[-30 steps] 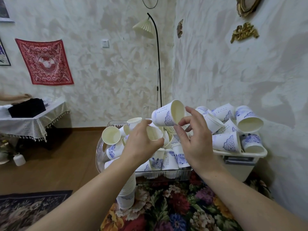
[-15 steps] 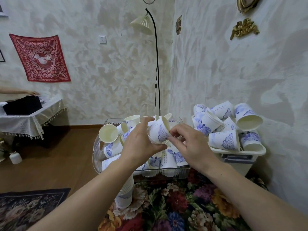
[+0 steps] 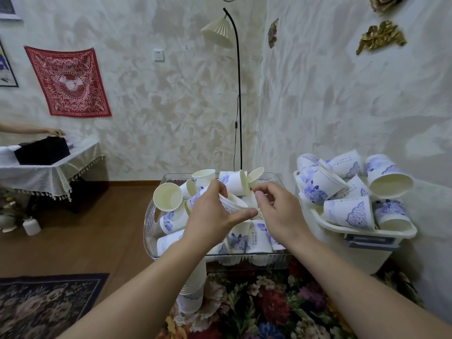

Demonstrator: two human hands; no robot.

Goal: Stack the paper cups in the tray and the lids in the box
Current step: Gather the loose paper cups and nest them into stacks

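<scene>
Loose cups (image 3: 168,197) crowd the clear tray (image 3: 149,216); white bin (image 3: 362,250) flanks right.

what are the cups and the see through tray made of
Cups: likely paper, matte white with blue print, thin rolled rims, plain cream inside. Tray: seemingly clear plastic, glossy and ribbed; cups show through its wall.

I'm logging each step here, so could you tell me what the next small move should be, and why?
Probably seat the nested cups fully together: the left hand grips them over the clear tray while the right hand pinches at their end, so the nesting looks unfinished. Then add them to the stack.
</scene>
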